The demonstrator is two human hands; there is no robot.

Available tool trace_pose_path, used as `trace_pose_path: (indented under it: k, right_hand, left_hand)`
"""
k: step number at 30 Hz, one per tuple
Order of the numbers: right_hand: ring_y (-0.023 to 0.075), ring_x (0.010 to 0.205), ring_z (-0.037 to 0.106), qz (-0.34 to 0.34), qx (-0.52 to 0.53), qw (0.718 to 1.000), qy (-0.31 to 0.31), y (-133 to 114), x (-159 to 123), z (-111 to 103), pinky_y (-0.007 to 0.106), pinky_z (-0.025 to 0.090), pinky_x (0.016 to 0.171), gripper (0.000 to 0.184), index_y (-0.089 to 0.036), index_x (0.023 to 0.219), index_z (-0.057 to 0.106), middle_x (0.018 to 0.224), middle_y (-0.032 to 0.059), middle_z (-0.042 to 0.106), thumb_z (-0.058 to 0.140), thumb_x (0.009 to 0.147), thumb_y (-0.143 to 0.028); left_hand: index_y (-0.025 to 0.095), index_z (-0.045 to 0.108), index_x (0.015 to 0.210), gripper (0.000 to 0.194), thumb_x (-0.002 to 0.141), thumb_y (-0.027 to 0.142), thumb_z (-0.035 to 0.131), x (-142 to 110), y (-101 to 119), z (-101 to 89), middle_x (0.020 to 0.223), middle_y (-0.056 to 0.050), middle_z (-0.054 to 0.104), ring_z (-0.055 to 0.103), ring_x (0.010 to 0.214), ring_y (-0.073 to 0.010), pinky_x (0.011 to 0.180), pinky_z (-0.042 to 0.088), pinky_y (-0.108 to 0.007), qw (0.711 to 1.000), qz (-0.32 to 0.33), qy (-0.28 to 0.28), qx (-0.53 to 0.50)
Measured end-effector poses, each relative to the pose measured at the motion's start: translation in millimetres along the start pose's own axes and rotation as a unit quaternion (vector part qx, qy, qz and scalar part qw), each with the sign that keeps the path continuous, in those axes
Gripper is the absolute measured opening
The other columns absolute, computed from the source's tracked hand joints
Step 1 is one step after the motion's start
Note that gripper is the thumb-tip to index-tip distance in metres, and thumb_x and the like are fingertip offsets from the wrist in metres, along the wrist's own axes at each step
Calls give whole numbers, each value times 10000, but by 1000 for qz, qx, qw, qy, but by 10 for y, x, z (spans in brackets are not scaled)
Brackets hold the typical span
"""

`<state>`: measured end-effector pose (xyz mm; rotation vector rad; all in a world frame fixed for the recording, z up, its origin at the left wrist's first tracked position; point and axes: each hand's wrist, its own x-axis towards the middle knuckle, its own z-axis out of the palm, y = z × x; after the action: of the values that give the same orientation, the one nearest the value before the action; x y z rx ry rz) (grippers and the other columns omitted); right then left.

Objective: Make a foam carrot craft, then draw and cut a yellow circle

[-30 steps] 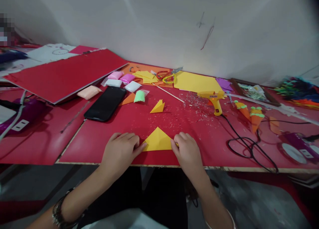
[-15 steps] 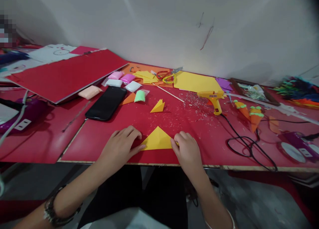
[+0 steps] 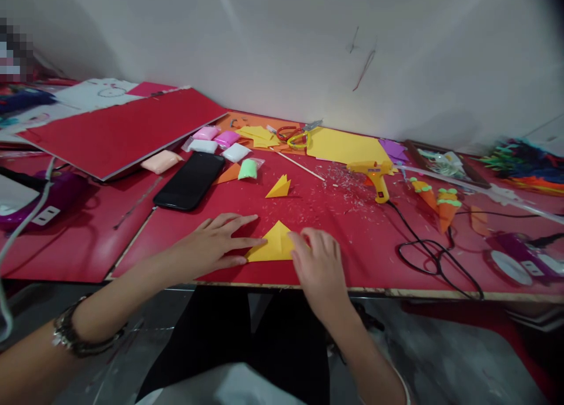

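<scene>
I count my two hands, two folded yellow papers near centre, six packets and one phone left of centre, one glue gun at right.

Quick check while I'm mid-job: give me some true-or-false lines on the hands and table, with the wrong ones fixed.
1. The left hand touches the folded paper. True.
2. The right hand holds the glue gun. False: the glue gun lies on the table.
3. A bracelet is on the left wrist. True.
4. The green packet is left of the phone. False: it is right of it.
5. The phone's screen is lit. False: it is dark.
</scene>
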<state>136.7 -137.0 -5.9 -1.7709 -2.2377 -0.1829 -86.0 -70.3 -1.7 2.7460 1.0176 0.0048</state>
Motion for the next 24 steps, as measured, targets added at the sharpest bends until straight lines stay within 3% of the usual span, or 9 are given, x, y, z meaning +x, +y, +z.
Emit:
trace_pose_path:
  k: [3,6,13,24]
  right_hand:
    - [213,1025,429,-108,34,994,-9,-206,-95,46,430,265,955,314,-285,1130,494,1109,60,522,440,830,-211]
    - [200,1048,431,-133,55,989,-14,-325,-138,79,439,242,981,320,-277,1161,482,1112,59,527,407,851,-249]
    - [225,1082,403,-112,95,988,-46,-204,-85,-53,387,336,919,289,-271,1049,573,1163,40,507,386,849,-364]
    - [242,1177,335,1,90,994,-65,196,-224,-222,425,344,926,263,-315,984,625,1238,25,463,403,844,-337]
  left_hand:
    - [474,310,1248,432,836,394,415,6,-16,6,1415,27,234,280,1224,-253,953,283,-423,1000,-3,-1,2]
    - [455,341,1241,432,828,381,441,6,-13,17,1409,22,253,278,1231,-244,965,275,-411,1000,-7,5,-4]
    - [458,350,1235,438,823,355,460,-4,-11,5,1409,35,255,281,1235,-240,966,278,-407,1000,-7,5,-13]
    - [446,289,1271,446,841,404,401,-13,-79,-16,1428,35,202,222,1266,-232,971,270,-386,999,4,-32,-16]
